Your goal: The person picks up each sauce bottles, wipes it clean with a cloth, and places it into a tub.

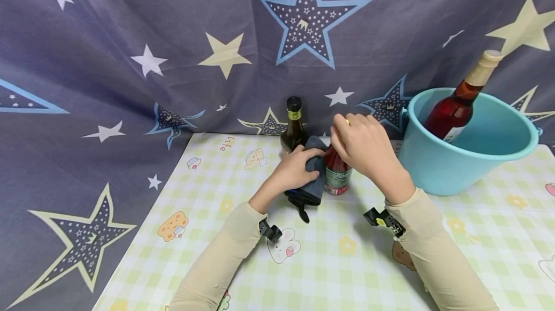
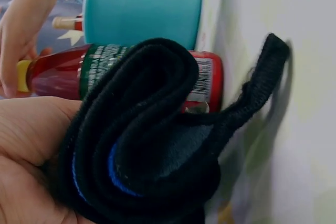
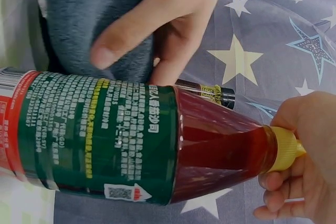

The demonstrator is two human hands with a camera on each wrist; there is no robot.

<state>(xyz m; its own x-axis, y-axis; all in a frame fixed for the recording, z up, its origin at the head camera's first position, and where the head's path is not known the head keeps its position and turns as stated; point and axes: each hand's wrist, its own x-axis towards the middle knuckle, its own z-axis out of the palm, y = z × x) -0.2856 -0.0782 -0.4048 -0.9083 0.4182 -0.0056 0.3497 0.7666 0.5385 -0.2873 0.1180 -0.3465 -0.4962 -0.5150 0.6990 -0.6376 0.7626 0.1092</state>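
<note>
I have the left grip (image 1: 295, 169) curled partway round a folded grey wrap (image 1: 314, 186), thumb on the near side and fingers behind; its black strap (image 2: 262, 72) juts out below that grip. My right grip (image 1: 366, 145) is drawn in tight, fingers about the yellow cap (image 3: 285, 149) of the sauce bottle (image 1: 337, 176), which stands upright on the bench (image 1: 338, 272) under that grip, just right of the wrap. Just beyond my left grip is a dark bottle (image 1: 294, 133). Right of my right grip sits a blue bucket (image 1: 442, 169), a wine bottle (image 1: 451, 113) leaning inside.
</note>
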